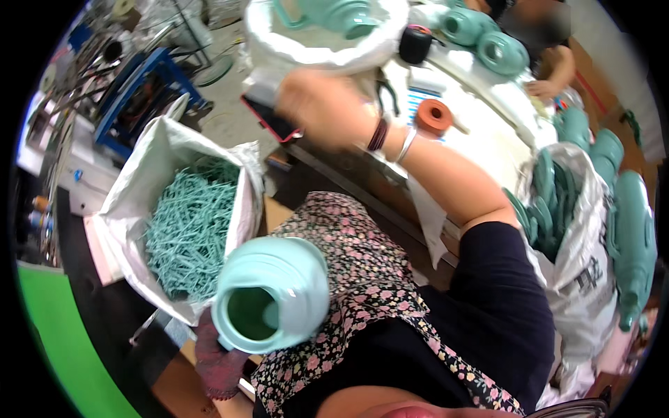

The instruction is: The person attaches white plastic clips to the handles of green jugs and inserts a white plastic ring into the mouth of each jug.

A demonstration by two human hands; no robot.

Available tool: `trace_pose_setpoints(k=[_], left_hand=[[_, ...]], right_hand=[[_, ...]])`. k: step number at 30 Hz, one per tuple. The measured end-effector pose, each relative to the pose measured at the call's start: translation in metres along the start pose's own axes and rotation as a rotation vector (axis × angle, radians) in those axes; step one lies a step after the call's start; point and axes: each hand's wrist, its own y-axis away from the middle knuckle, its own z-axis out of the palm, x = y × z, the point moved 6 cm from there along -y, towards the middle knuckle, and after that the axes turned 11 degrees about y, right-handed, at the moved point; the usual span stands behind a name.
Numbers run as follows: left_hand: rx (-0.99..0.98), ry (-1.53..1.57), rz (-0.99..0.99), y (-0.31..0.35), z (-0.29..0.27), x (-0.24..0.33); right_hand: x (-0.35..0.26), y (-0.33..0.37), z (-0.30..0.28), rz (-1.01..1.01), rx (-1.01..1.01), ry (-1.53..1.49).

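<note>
A hollow teal plastic jug body [306, 285] rests against my lap, its round opening tilted toward me. My left hand [217, 355], in a dark red knit glove, grips it low on its left side; the fingertips are partly hidden behind it. My bare right hand [317, 108] is smeared by motion above the table's near edge. Beneath it a flat dark object with a red edge [272, 118] is partly covered. Whether the right fingers hold anything does not show. Close by on the table are black-handled pliers [387, 94] and an orange-brown roll of tape [433, 117].
A white sack of thin teal plastic strips [191, 230] stands at my left. Beyond the right hand, a white-lined bin [313, 59] holds more teal jug bodies. Teal parts fill a sack [575, 279] at right. Across the table [488, 146], a co-worker's hand [547, 89] shows.
</note>
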Motion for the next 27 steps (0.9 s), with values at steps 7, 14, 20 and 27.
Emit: trace_pose_setpoints(k=[7,14,20,27], left_hand=[[-0.171,-0.368,0.773,-0.05,0.044,0.175],[-0.17,-0.606,0.756,-0.052,0.067,0.193],[-0.039,-0.583,0.702,-0.045,0.065,0.196],[-0.057,-0.603,0.713,-0.035,0.072,0.19]], right_hand=[[-0.057,0.115,0.029,-0.402,0.36,-0.181],[-0.083,0.167,-0.015,0.101,-0.429,-0.943],[-0.128,0.181,-0.048,-0.679,0.112,0.229],[-0.141,0.19,-0.032,-0.765,-0.068,0.214]])
